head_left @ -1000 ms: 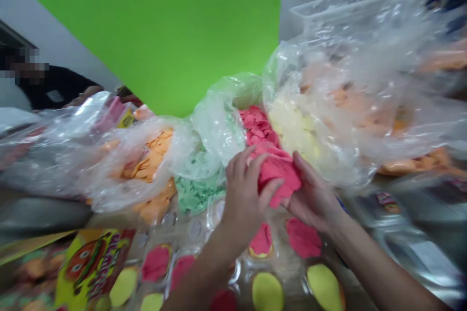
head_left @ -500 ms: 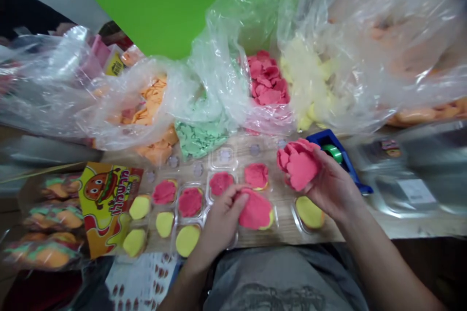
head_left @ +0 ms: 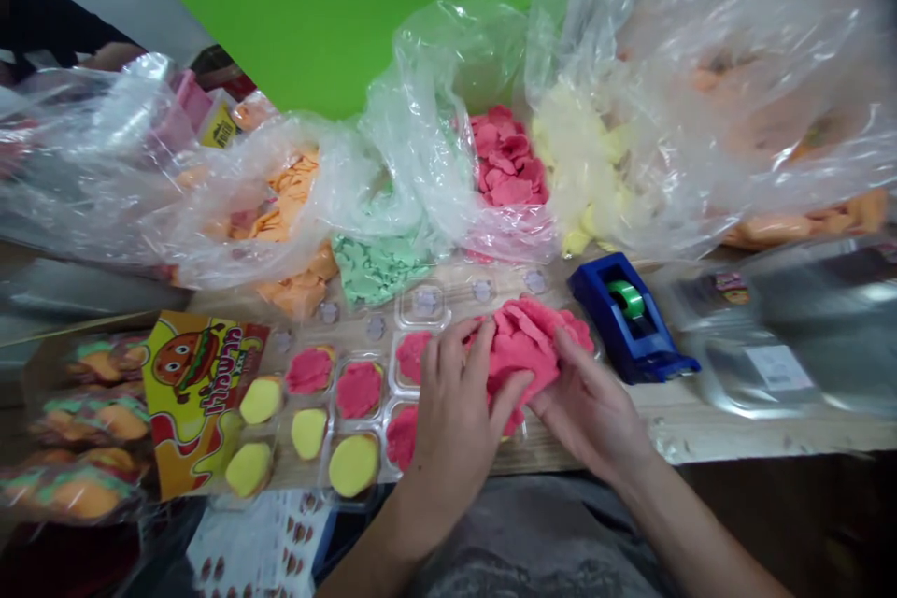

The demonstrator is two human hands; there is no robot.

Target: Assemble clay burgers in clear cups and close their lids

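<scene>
Over at the table [head_left: 707, 425], the left hand [head_left: 459, 402] and right hand [head_left: 592, 416] grip a stack of pink slices [head_left: 522, 346] between them, just above the wood. A blue tape dispenser [head_left: 659, 364] sits near the right fingers.

The left hand [head_left: 466, 402] and the right hand [head_left: 592, 406] hold a thick bunch of pink sheets [head_left: 525, 350] above a wooden table [head_left: 707, 420]. To their left, 4 yellow discs [head_left: 354, 464] show bare tops, beside pink-covered discs [head_left: 359, 389] in clear trays [head_left: 350, 504]. A blue tape dispenser [head_left: 643, 336] with a green roll [head_left: 627, 300] stands just right of the hands. Behind them, clear bags [head_left: 420, 149] hold pieces [head_left: 508, 163] in orange, green, pink and pale yellow.
</scene>
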